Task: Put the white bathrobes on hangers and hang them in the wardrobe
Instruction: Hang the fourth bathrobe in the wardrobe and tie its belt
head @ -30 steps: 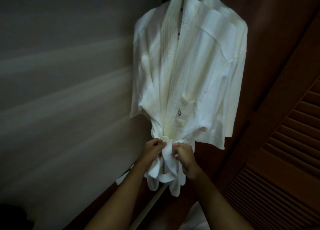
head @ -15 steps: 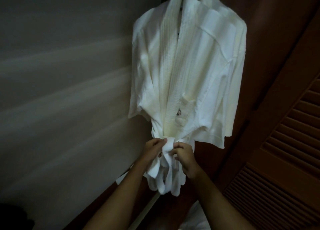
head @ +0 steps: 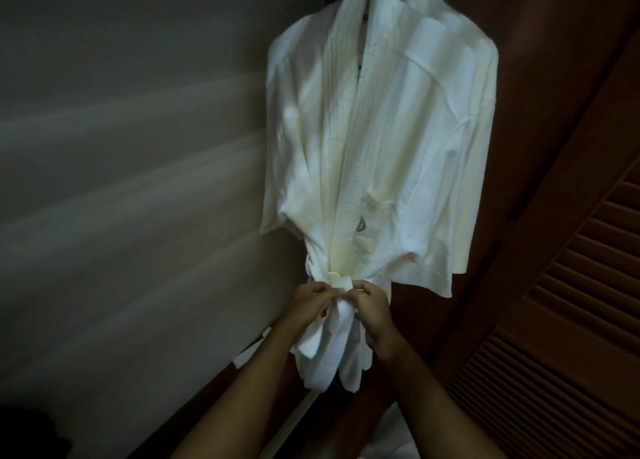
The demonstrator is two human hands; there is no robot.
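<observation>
Hands [head: 343, 306] pinching robe belt [head: 337, 323]

White bathrobe [head: 381, 129], brown louvred door [head: 561, 320]

The top of the bathrobe [head: 374, 140] and whatever it hangs from are cut off by the upper edge. The hands [head: 341, 306] cover the belt's [head: 341, 282] knot. The small chest emblem [head: 361, 223] is too small to read.

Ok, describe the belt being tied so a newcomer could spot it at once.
Find the white bathrobe hanging beside the louvred wardrobe door. At its waist, the belt is the narrow white strip, pinched between left hand and right hand, ends dangling below.
</observation>
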